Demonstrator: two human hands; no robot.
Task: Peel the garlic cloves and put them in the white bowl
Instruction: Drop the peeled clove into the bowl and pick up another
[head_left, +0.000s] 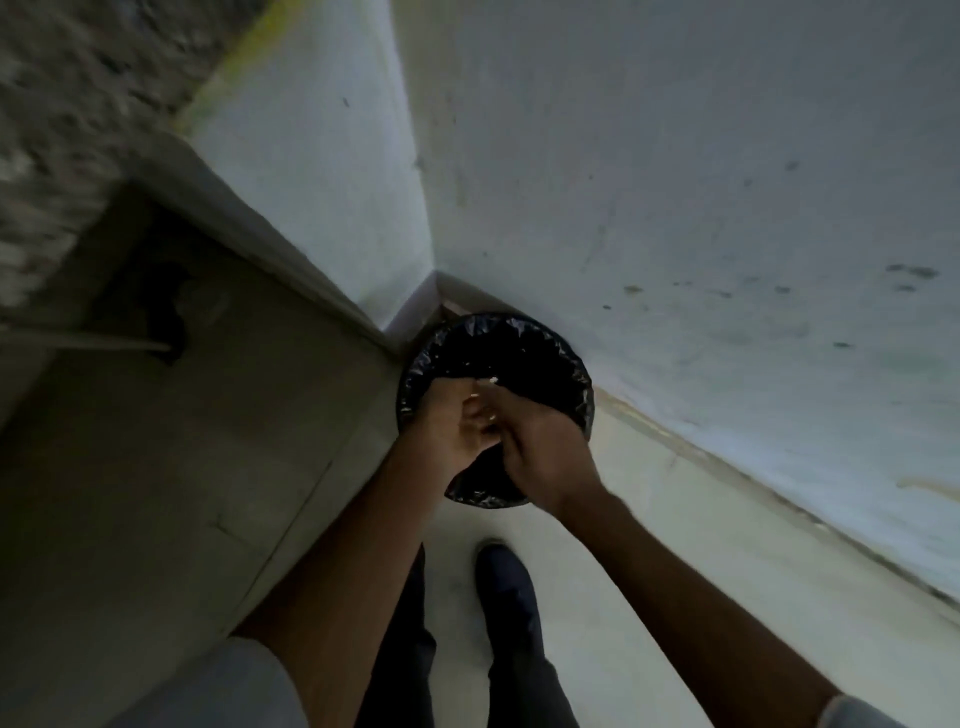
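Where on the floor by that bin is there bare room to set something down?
The floor is bare right of the shoe, out to the wall, and in the narrow strip between shoe and bin. The corner is crowded: the bin sits between cabinet and wall, and the left hand and right hand hover over its mouth.

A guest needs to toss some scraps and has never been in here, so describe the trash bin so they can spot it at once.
Follow the pale blue wall down to the corner where it meets the floor. There stands the round bin, below the left hand and right hand. Its crinkled, shiny black liner sets it apart from the pale surroundings.
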